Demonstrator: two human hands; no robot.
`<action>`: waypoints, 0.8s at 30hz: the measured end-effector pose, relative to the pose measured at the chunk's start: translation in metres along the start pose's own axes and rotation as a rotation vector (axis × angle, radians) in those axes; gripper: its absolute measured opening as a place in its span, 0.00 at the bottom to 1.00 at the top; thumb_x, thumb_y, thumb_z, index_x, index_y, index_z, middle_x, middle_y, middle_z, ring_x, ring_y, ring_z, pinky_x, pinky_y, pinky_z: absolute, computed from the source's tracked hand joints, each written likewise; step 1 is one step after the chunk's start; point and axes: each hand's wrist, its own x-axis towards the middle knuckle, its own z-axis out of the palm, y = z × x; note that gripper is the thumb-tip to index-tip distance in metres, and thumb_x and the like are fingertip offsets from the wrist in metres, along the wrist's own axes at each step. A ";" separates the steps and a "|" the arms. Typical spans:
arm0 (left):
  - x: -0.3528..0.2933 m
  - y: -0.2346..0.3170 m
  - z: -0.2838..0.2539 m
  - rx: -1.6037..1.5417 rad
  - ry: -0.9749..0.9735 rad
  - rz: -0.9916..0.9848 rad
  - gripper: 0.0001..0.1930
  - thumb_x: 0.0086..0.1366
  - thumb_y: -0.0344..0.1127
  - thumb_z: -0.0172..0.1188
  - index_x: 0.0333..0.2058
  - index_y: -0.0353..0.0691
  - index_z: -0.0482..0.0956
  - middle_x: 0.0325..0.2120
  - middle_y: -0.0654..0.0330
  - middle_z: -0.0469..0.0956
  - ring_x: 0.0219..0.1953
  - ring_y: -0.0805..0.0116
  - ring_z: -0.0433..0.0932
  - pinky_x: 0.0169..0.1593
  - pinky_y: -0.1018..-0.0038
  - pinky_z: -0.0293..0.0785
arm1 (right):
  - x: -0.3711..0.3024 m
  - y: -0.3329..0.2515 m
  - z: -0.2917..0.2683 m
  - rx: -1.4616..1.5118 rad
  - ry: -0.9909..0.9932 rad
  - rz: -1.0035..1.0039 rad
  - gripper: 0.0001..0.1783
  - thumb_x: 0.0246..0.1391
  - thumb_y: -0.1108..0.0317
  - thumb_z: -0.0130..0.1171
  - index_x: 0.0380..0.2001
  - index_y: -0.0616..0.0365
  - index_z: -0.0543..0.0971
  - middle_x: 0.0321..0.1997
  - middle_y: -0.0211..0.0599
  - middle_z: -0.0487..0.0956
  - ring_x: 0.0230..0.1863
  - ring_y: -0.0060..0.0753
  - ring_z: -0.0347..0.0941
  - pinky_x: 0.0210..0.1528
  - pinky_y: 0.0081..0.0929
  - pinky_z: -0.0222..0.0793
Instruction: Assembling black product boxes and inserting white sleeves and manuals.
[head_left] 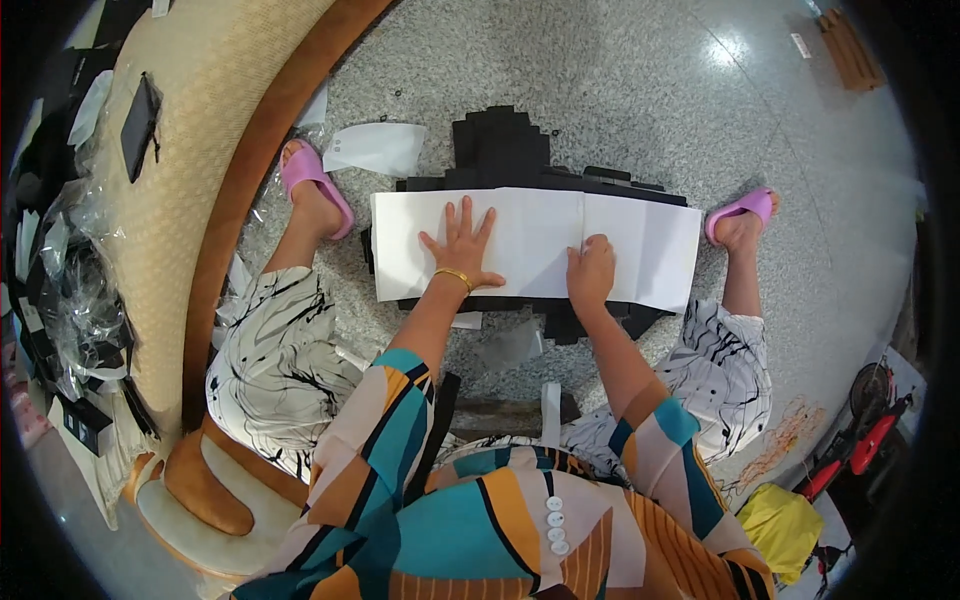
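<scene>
The long white sheet (535, 235), creased across right of its middle, lies spread over the black card (500, 145), whose stepped edges show beyond its far and near sides.

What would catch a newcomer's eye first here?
Probably the long, creased white sheet mid-picture, over black pieces, with the left hand spread flat and the right hand also on it. Then the pink slides either side, and the yellow bundle at lower right.

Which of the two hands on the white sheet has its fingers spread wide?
The left hand, with the gold bracelet; the right hand has its fingers curled in.
</scene>
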 end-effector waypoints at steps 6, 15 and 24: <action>0.007 -0.007 0.008 -0.025 -0.072 -0.020 0.62 0.27 0.63 0.67 0.60 0.61 0.38 0.61 0.56 0.21 0.62 0.50 0.19 0.48 0.29 0.30 | -0.011 -0.043 0.004 -0.131 0.302 -0.416 0.32 0.40 0.64 0.55 0.52 0.55 0.61 0.58 0.48 0.55 0.61 0.49 0.48 0.58 0.47 0.40; 0.011 -0.013 0.017 -0.034 -0.052 0.013 0.63 0.24 0.64 0.66 0.61 0.58 0.40 0.61 0.53 0.22 0.61 0.46 0.19 0.47 0.28 0.28 | 0.009 -0.002 0.024 -0.310 0.086 -0.429 0.38 0.47 0.55 0.50 0.59 0.55 0.50 0.65 0.44 0.44 0.66 0.42 0.36 0.62 0.44 0.30; 0.013 -0.019 0.029 -0.067 0.069 0.116 0.61 0.26 0.65 0.65 0.60 0.55 0.43 0.61 0.50 0.24 0.61 0.45 0.20 0.47 0.29 0.25 | 0.013 0.012 0.036 -0.256 0.156 -0.476 0.41 0.42 0.54 0.51 0.59 0.56 0.51 0.64 0.45 0.46 0.65 0.46 0.39 0.61 0.49 0.31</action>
